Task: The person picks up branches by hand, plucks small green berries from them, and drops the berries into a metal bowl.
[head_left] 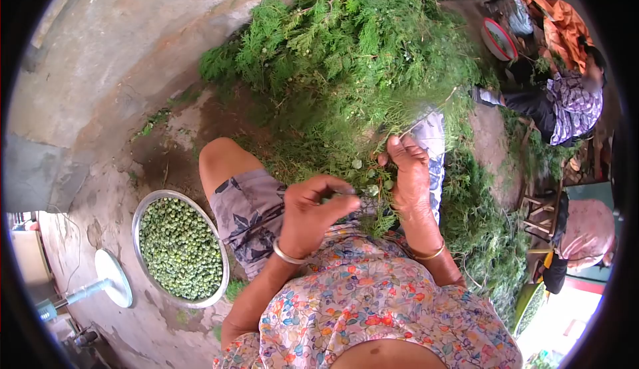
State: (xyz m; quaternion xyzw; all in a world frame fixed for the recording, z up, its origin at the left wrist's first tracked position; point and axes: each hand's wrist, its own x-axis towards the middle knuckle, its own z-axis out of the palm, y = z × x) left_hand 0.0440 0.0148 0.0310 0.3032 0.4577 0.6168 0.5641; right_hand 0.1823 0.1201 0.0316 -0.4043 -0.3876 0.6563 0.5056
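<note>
My right hand [409, 169] grips a leafy evergreen branch, pinching its thin stem [399, 134] between thumb and fingers. Its green sprays [379, 219] hang between my two hands, with small pale green cones among them. To the left of the branch is my left hand [313, 208], fingers curled and thumb stretched toward the sprays; blur hides whatever lies inside it. Beyond my knees rises a large heap of cut evergreen branches [353, 49]. On the floor at my left stands a round metal basin [138, 249] holding many small green cones [180, 252].
A low round stool-like object [113, 278] lies left of the basin. At upper right a person [574, 106] in a patterned top sits near a red-rimmed basin [499, 39] and orange cloth [559, 13]. Another person [586, 232] in pink is at right, beside a wooden chair [540, 212].
</note>
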